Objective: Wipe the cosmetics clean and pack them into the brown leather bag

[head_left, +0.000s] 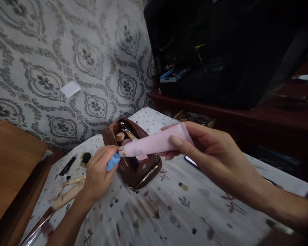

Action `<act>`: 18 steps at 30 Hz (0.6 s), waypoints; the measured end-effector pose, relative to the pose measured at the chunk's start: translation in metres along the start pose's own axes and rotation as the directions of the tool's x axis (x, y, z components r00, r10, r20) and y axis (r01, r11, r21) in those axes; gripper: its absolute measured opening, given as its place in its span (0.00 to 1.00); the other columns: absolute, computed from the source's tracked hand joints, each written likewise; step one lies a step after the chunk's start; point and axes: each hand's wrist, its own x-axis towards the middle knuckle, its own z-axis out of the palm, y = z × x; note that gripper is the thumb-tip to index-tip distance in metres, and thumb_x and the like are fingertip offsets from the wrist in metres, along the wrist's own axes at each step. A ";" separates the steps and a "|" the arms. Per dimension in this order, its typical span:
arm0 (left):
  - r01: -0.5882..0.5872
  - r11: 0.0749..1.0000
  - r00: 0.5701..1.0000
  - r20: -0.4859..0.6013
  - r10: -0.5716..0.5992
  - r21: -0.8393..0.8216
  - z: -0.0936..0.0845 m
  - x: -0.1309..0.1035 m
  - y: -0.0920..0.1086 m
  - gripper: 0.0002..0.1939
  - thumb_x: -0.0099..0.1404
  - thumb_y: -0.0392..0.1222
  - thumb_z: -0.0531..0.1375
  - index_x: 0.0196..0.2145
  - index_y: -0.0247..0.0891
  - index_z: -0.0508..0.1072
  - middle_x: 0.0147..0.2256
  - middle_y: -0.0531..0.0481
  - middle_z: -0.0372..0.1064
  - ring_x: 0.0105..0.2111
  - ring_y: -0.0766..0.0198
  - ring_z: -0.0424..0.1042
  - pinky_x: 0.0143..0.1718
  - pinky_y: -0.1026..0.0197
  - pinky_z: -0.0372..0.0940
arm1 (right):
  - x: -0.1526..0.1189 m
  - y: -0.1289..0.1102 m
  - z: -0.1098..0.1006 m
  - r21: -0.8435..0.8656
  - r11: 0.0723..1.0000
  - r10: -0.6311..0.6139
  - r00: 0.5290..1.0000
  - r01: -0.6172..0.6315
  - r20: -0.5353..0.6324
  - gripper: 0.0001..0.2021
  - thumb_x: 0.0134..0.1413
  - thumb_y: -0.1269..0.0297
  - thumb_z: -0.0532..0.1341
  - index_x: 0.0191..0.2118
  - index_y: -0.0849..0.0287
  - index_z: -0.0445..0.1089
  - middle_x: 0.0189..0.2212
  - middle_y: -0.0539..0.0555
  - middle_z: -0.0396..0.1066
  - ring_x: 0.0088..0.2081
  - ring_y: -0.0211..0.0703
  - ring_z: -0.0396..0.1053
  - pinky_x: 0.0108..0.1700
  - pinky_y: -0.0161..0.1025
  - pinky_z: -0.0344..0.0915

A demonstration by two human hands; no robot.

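Observation:
A pale pink squeeze tube [151, 140] is held nearly level above the bag, its flat crimped end toward the right. My right hand [207, 147] grips it near that end, thumb on the near side. At the tube's narrow metallic neck, my left hand [100, 169] is closed around a crumpled blue cloth or wipe [113, 162], touching or close to the neck. Below both hands stands an unzipped brown cosmetic bag [136, 177] with a gold zip. Several cosmetic items show inside it, partly hidden by the tube.
To the left lie several cosmetics, among them a black tube [68, 164] and a beige tube [69, 195]. A phone [191, 161] is partly hidden behind my right hand. A wooden panel [12, 174] borders the left; a large dark screen [220, 58] stands at the back right.

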 end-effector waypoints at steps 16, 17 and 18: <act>0.079 0.990 0.992 -0.085 -0.089 -0.118 0.010 -0.022 -0.007 0.15 0.67 0.34 0.58 0.51 0.42 0.71 0.48 0.47 0.74 0.49 0.58 0.73 0.53 0.56 0.66 | 0.103 0.025 0.067 -0.402 0.892 -0.058 0.934 0.207 0.352 0.07 0.61 0.71 0.53 0.34 0.62 0.67 0.26 0.52 0.75 0.28 0.39 0.73 0.31 0.31 0.63; 0.086 0.988 0.992 -0.084 -0.098 -0.129 0.011 -0.023 -0.007 0.14 0.67 0.34 0.58 0.51 0.42 0.71 0.48 0.47 0.74 0.50 0.58 0.72 0.53 0.57 0.66 | 0.109 0.026 0.074 -0.437 0.873 -0.041 0.925 0.217 0.377 0.07 0.61 0.71 0.53 0.35 0.62 0.68 0.26 0.53 0.75 0.28 0.39 0.73 0.31 0.31 0.63; 0.094 0.986 0.991 -0.083 -0.106 -0.139 0.011 -0.023 -0.007 0.14 0.67 0.34 0.58 0.50 0.42 0.72 0.48 0.47 0.74 0.50 0.59 0.72 0.53 0.57 0.66 | 0.114 0.027 0.080 -0.468 0.854 -0.023 0.916 0.226 0.400 0.07 0.60 0.71 0.53 0.35 0.63 0.68 0.26 0.54 0.75 0.28 0.40 0.73 0.30 0.31 0.62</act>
